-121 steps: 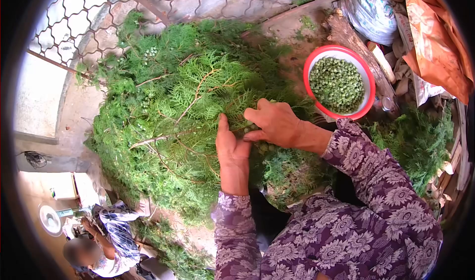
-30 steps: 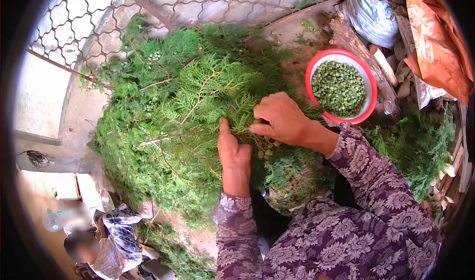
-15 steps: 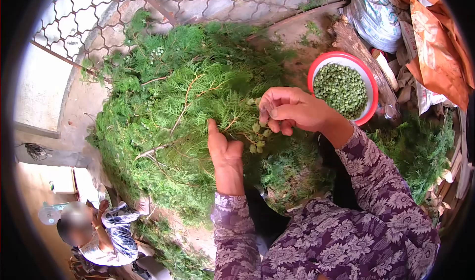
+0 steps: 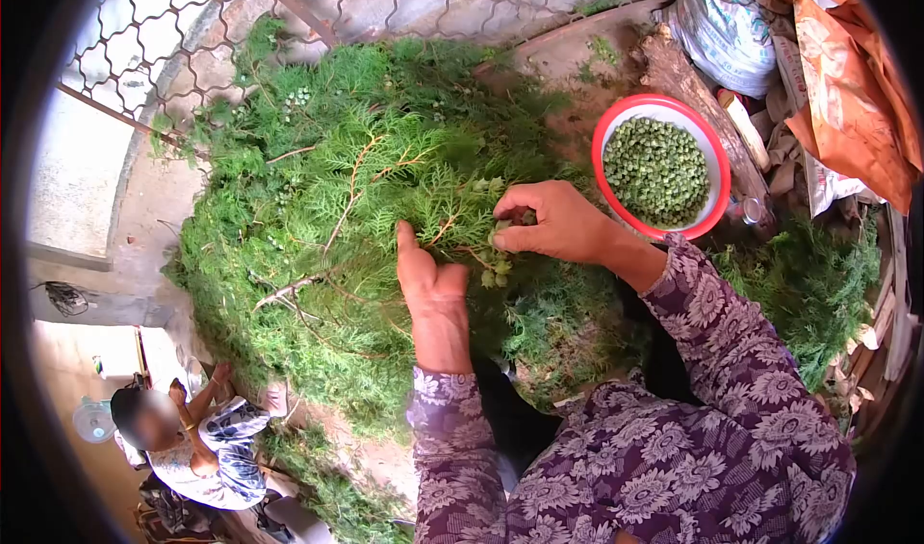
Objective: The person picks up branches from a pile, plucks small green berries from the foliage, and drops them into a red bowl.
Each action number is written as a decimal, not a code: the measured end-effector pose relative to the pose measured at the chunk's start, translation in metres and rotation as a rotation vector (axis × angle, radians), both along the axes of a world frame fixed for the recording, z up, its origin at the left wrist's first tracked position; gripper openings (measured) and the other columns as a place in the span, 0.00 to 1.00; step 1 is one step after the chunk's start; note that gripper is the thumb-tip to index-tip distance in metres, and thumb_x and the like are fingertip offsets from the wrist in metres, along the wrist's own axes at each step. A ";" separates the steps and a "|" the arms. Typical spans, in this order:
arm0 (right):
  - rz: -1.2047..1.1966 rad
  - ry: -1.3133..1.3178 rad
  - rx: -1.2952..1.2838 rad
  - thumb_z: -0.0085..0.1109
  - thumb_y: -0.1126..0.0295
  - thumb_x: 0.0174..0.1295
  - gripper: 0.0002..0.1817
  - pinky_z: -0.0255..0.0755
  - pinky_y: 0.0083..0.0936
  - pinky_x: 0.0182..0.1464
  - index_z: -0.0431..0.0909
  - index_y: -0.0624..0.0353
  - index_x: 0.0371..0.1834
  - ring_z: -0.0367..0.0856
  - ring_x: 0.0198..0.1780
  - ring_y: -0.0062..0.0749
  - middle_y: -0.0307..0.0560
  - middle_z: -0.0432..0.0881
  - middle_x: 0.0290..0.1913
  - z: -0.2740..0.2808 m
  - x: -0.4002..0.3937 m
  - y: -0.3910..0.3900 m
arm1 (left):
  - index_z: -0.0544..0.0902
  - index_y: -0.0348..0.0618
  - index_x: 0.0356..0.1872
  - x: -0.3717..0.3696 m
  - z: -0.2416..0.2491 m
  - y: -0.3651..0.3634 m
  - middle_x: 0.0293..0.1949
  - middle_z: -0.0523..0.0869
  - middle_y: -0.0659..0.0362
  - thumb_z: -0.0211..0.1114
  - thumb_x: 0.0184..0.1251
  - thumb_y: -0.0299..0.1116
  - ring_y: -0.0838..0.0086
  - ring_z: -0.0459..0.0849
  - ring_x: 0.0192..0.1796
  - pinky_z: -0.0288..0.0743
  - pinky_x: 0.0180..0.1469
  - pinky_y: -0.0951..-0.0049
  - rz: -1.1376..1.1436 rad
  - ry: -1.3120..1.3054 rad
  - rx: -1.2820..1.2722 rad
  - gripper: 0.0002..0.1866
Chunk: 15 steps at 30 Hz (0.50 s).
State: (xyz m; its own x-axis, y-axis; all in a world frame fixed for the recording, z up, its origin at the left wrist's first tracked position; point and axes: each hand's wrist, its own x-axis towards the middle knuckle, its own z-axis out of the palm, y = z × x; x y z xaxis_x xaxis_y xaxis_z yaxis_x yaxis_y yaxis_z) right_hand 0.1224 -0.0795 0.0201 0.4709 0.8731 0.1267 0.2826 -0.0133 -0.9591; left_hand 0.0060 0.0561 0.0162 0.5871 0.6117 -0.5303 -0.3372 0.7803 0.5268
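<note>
In the head view my left hand (image 4: 433, 289) is closed around a leafy evergreen branch (image 4: 358, 193), with most of its fingers hidden beneath the foliage. Small green cones (image 4: 496, 273) hang in a cluster at the branch's right end. My right hand (image 4: 553, 225) is curled over that end, thumb and forefinger pinching at a green cone; more cones seem to be tucked in its palm. To the right stands a red-rimmed white basin (image 4: 717, 212) holding a heap of picked green cones (image 4: 656, 171).
Cut evergreen branches (image 4: 260, 193) are piled ahead and to the left, beside a wire mesh (image 4: 404, 5). More greenery (image 4: 804, 294) lies at right. Past the basin are a log (image 4: 688, 82), a white sack (image 4: 727, 29) and orange sheeting (image 4: 852, 92). Another person (image 4: 212, 448) sits at lower left.
My right hand has shifted slightly left and its fingers have closed in on the cone cluster. The left hand keeps its hold on the branch. The other person's arm has moved.
</note>
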 end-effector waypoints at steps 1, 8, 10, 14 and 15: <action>0.008 -0.031 -0.008 0.63 0.63 0.45 0.15 0.70 0.25 0.32 0.78 0.64 0.30 0.78 0.28 0.30 0.49 0.79 0.26 0.000 0.001 0.000 | 0.67 0.40 0.58 -0.001 -0.002 0.000 0.57 0.71 0.49 0.37 0.71 0.47 0.55 0.70 0.58 0.58 0.63 0.51 -0.011 -0.015 0.008 0.24; 0.018 -0.135 -0.042 0.65 0.61 0.40 0.17 0.70 0.28 0.31 0.75 0.61 0.29 0.77 0.26 0.37 0.50 0.77 0.24 -0.001 -0.008 0.003 | 0.65 0.40 0.59 0.000 -0.002 -0.003 0.58 0.70 0.49 0.38 0.72 0.45 0.56 0.68 0.59 0.57 0.64 0.50 -0.003 -0.039 -0.005 0.23; 0.046 -0.208 -0.052 0.65 0.63 0.42 0.16 0.68 0.25 0.30 0.74 0.61 0.30 0.73 0.26 0.28 0.46 0.74 0.24 0.001 -0.009 0.002 | 0.66 0.40 0.59 0.000 -0.003 -0.002 0.58 0.70 0.49 0.38 0.72 0.45 0.56 0.68 0.59 0.57 0.64 0.50 -0.002 -0.034 -0.011 0.23; 0.045 -0.366 -0.043 0.65 0.66 0.44 0.14 0.65 0.22 0.28 0.73 0.60 0.30 0.69 0.26 0.19 0.43 0.71 0.23 -0.001 -0.011 0.003 | 0.66 0.40 0.58 0.002 0.005 -0.005 0.57 0.70 0.49 0.38 0.72 0.45 0.56 0.68 0.59 0.57 0.64 0.50 0.001 -0.023 -0.014 0.23; 0.044 -0.366 -0.042 0.65 0.66 0.44 0.14 0.65 0.22 0.28 0.73 0.60 0.30 0.69 0.26 0.19 0.43 0.71 0.23 -0.001 -0.010 0.003 | 0.66 0.40 0.58 0.002 0.003 -0.004 0.57 0.70 0.49 0.38 0.72 0.45 0.56 0.68 0.59 0.57 0.64 0.50 0.001 -0.023 -0.014 0.23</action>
State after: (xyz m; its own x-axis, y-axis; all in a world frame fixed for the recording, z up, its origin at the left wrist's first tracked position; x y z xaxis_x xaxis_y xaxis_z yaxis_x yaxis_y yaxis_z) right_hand 0.1125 -0.0765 0.0192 0.3630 0.8996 0.2429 0.6078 -0.0309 -0.7935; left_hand 0.0078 0.0525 0.0191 0.5989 0.6047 -0.5251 -0.3495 0.7873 0.5080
